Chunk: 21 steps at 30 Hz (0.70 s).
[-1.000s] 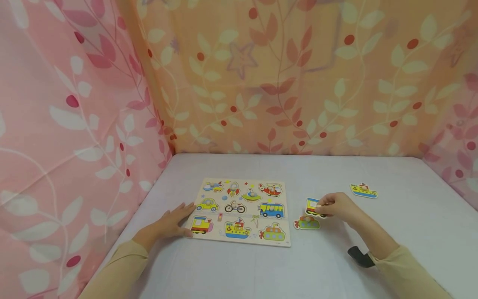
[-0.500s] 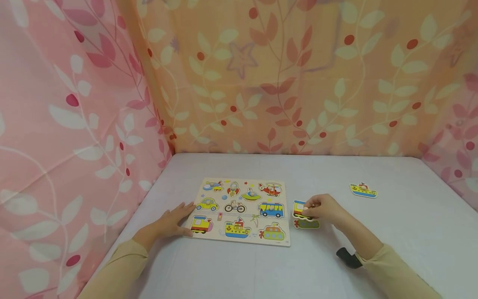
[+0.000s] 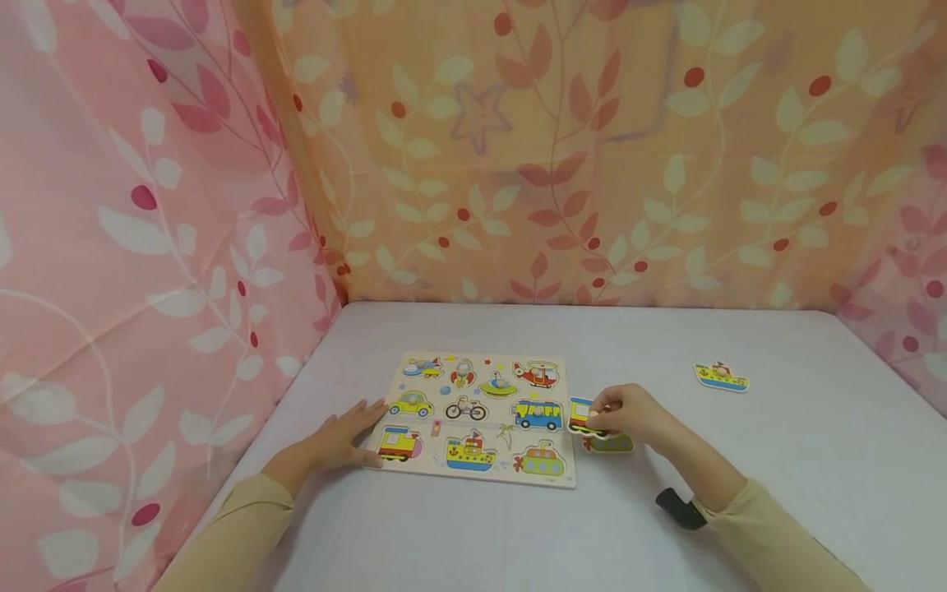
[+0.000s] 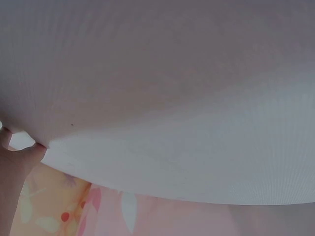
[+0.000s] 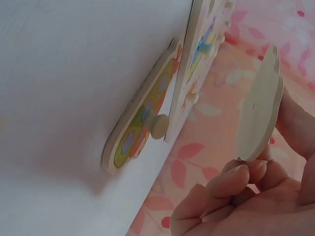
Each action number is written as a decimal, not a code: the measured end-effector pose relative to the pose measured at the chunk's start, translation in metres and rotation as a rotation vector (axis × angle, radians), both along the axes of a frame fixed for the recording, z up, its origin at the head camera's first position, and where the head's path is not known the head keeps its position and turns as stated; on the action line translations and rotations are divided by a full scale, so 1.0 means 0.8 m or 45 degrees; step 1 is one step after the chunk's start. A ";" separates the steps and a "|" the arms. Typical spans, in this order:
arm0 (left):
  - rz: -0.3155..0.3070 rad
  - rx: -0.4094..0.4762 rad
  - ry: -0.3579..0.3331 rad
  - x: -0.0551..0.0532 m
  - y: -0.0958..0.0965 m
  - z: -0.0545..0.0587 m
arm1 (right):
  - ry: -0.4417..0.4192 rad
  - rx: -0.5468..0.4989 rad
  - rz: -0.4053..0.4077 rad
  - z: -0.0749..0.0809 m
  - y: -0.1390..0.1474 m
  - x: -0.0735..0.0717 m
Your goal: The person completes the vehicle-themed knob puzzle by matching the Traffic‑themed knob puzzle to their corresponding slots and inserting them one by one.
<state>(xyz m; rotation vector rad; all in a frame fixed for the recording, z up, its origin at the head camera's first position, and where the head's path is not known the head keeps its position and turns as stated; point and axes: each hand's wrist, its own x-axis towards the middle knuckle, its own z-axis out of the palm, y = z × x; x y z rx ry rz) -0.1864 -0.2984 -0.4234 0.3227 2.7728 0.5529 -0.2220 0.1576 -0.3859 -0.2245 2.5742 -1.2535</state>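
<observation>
My right hand (image 3: 629, 413) pinches a train puzzle piece (image 3: 580, 418) beside the right edge of the wooden puzzle board (image 3: 488, 478). In the right wrist view the piece's plain wooden back (image 5: 258, 113) shows, lifted clear of the table. Just below it lies a green submarine piece (image 5: 142, 123) with a round knob, partly covered in the head view. My left hand (image 3: 333, 440) rests at the board's left edge, fingers spread and thumb on the lower left corner. Only part of that hand (image 4: 19, 160) appears in the left wrist view.
A boat piece (image 3: 721, 376) lies farther back on the right of the white table (image 3: 473, 543). Knobbed pieces such as the bus (image 3: 538, 415) and the helicopter (image 3: 536, 375) sit in the board. Patterned curtains (image 3: 577, 148) stand behind and at the sides.
The right hand has carried the train piece left, from above the right part of the submarine piece to the board's right edge. The left hand and board have stayed put.
</observation>
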 end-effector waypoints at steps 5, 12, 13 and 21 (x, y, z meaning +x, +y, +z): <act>0.004 -0.002 0.002 -0.002 -0.001 -0.001 | 0.004 -0.003 0.036 -0.003 -0.010 0.002; 0.008 -0.007 -0.007 -0.003 -0.001 -0.002 | 0.006 -0.032 0.077 -0.008 -0.024 0.004; 0.011 -0.006 -0.008 -0.003 -0.001 -0.002 | 0.004 -0.033 0.080 -0.010 -0.027 0.003; 0.014 0.001 -0.008 -0.003 -0.001 -0.002 | 0.012 -0.021 0.135 -0.013 -0.045 0.005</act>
